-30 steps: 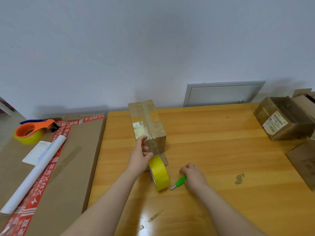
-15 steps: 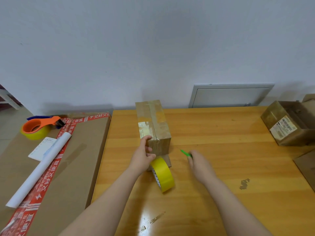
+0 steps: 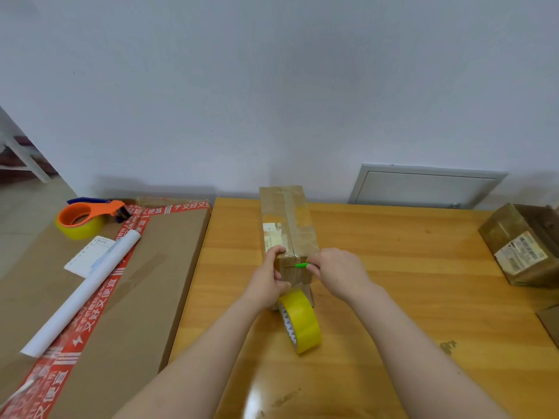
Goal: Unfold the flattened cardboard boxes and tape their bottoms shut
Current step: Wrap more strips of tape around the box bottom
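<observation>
Two small boxes show, the middle box (image 3: 290, 225) and the right box (image 3: 514, 237), plus one big flat carton (image 3: 136, 297). There are two yellow tape rolls, a loose roll (image 3: 304, 323) and a dispenser roll (image 3: 80, 226), one green cutter (image 3: 302, 265), one white paper tube (image 3: 81, 294) and one printed slip (image 3: 86, 257).

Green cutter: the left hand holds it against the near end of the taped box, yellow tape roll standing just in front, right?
No. The head view shows the right hand holding the green cutter; the left hand grips a near corner of the taped box. Otherwise correct: the cutter is at the box's near end, with the yellow tape roll standing just in front.
</observation>
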